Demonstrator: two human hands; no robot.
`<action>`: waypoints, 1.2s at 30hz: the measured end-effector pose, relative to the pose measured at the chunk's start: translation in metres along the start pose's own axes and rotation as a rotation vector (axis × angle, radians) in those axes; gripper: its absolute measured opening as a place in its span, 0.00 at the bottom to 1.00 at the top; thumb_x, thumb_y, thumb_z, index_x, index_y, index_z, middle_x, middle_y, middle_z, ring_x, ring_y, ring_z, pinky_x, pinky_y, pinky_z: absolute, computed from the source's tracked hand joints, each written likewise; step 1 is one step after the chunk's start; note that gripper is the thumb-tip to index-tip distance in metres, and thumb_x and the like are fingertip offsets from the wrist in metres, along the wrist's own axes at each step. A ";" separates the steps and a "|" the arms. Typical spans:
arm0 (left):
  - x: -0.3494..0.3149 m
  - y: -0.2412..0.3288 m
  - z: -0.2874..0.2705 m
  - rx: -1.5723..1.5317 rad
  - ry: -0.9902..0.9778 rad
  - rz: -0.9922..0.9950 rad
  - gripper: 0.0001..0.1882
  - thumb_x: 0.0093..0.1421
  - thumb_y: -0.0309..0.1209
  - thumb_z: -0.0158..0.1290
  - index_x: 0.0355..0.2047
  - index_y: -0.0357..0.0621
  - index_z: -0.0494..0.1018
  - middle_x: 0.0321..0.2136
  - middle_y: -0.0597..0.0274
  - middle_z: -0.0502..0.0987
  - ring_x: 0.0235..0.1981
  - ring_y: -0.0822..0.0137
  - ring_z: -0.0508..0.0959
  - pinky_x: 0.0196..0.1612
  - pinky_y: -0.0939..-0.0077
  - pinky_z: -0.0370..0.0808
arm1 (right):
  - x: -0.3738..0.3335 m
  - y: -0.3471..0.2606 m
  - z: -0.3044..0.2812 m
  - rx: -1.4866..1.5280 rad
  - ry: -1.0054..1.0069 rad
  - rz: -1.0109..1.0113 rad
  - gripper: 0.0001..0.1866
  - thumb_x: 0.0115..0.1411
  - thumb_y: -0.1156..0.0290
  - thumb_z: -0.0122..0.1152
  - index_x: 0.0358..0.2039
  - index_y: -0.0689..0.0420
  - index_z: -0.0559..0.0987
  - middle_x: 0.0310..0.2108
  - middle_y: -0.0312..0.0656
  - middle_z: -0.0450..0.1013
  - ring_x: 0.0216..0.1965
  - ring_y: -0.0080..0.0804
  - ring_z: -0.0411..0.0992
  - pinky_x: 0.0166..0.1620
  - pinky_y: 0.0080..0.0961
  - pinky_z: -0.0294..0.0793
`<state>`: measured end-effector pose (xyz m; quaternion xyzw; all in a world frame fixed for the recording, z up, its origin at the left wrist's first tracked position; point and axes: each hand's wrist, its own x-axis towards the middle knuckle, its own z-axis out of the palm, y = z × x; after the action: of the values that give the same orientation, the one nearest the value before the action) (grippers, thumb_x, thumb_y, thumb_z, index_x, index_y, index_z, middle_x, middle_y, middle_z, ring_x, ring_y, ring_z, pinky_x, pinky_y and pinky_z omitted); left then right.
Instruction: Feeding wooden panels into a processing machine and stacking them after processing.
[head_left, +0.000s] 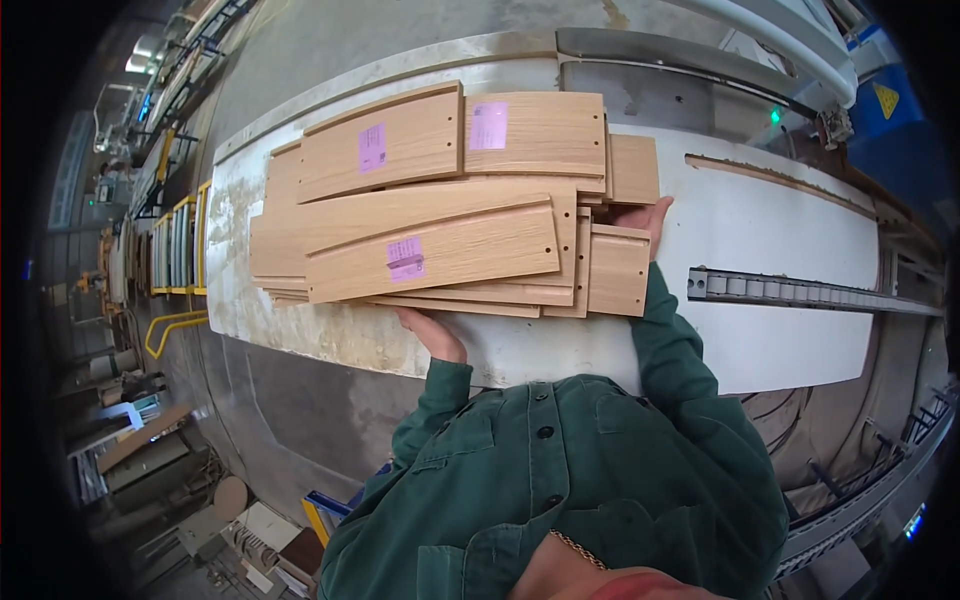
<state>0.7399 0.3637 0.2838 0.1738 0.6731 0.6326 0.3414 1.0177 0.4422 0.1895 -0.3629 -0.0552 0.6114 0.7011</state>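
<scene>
A pile of wood-grain boards [510,235] with grooved edges and small drilled holes lies on a white worktable [790,345]. Pink labels are stuck on three of the top boards. My left hand [434,336] touches the near long edge of the pile from below, its fingertips hidden by the boards. At the pile's right end, my right hand [648,218] is wrapped around the end of a short-showing board [618,270]. Its thumb points up and outward, while the other fingers reach in among the boards, partly hidden.
A metal roller track [810,292] runs across the table's right side, with a chipped slot [780,185] beyond it. A metal rail [690,75] borders the far side. Blue machinery [890,120] stands at the far right, and yellow-framed racks [178,245] are at left.
</scene>
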 end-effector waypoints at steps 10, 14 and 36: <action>0.007 -0.007 0.003 0.117 0.091 0.185 0.26 0.60 0.45 0.32 0.51 0.40 0.52 0.49 0.63 0.59 0.48 0.70 0.61 0.50 0.78 0.57 | -0.065 0.012 0.050 -1.363 -0.114 -0.618 0.33 0.56 0.54 0.43 0.56 0.59 0.48 0.52 0.53 0.52 0.53 0.42 0.54 0.54 0.33 0.53; 0.019 -0.007 0.004 0.026 0.208 0.113 0.23 0.60 0.43 0.32 0.49 0.40 0.56 0.45 0.64 0.64 0.43 0.72 0.66 0.45 0.79 0.62 | -0.062 0.017 0.055 -1.390 -0.148 -0.713 0.34 0.54 0.59 0.46 0.57 0.57 0.46 0.51 0.56 0.53 0.52 0.45 0.55 0.53 0.33 0.54; 0.209 0.042 -0.069 -0.119 0.235 0.010 0.33 0.57 0.54 0.32 0.52 0.38 0.53 0.48 0.56 0.61 0.47 0.63 0.63 0.49 0.74 0.60 | -0.025 0.187 0.175 -1.363 -0.159 -1.122 0.35 0.49 0.61 0.50 0.55 0.61 0.50 0.37 0.56 0.59 0.36 0.47 0.60 0.39 0.40 0.59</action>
<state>0.5368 0.4583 0.2717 0.0814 0.6689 0.6891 0.2668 0.7673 0.4949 0.2185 -0.5777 -0.6258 0.0351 0.5229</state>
